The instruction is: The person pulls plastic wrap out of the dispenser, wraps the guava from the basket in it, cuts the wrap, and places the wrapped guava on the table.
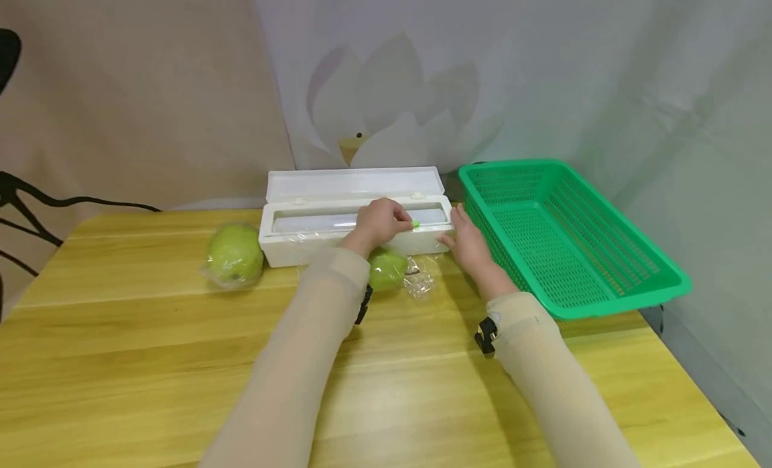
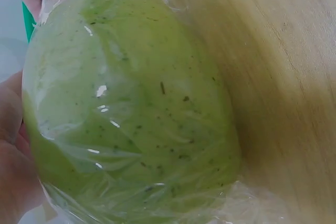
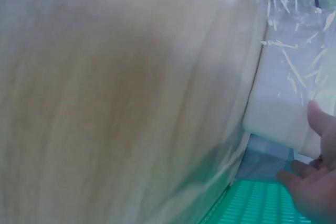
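Note:
A white cling film box [image 1: 356, 233] with its lid raised stands at the back, a roll of film [image 1: 326, 222] inside. My left hand [image 1: 376, 223] reaches over its front edge and pinches a small green slide cutter [image 1: 415, 224]. At the box's right end, my right hand [image 1: 470, 247] rests its fingers along the side, thumb on the front; the right wrist view shows this hand [image 3: 315, 177] too. Under my left wrist lies a green fruit [image 1: 388, 269] in clear film, large in the left wrist view [image 2: 131, 98]. Loose film [image 1: 420, 280] bunches beside it.
Another film-wrapped green fruit [image 1: 235, 255] sits left of the box on the wooden table [image 1: 151, 361]. A green plastic basket [image 1: 545, 253] stands close to my right hand. A curtain [image 1: 482, 72] hangs behind the table, and a black cable [image 1: 90, 200] runs at the left.

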Motion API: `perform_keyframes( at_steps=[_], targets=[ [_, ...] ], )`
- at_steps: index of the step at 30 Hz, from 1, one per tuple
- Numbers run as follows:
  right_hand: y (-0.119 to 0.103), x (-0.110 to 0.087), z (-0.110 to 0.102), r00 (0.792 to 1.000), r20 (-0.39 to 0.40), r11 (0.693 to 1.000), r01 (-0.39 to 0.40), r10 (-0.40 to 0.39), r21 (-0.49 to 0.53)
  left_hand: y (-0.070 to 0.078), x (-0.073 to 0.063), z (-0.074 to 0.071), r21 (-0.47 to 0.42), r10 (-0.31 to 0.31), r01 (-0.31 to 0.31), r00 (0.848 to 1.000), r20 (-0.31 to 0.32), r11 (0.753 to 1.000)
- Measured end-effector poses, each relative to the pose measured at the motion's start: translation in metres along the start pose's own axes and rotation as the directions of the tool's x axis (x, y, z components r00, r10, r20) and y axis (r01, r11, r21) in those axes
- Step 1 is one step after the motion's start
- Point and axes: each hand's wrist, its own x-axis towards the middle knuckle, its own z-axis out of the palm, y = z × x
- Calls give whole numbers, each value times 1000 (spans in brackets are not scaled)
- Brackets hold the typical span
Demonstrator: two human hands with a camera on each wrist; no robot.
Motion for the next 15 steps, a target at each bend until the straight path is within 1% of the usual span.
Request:
perform_keyframes(
  at_steps=[4,8,12,15],
  targets=[
    [3,2,1,998,28,998,64,-64,-2,0,0,2,-10,3,-3,1000,-17,1000],
    [4,4,1,994,55,996,90,-91,20,-3,-2,-2,16,19,-19,1000,-21,1000],
    [7,4,0,991,74,994,108,-110,31,-12,-7,-12,44,33,-33,999,-12,999],
    [12,5,-3,991,54,992,123,-125,35,-20,-11,-21,13,5,-5,1000,-8,1000]
  ],
)
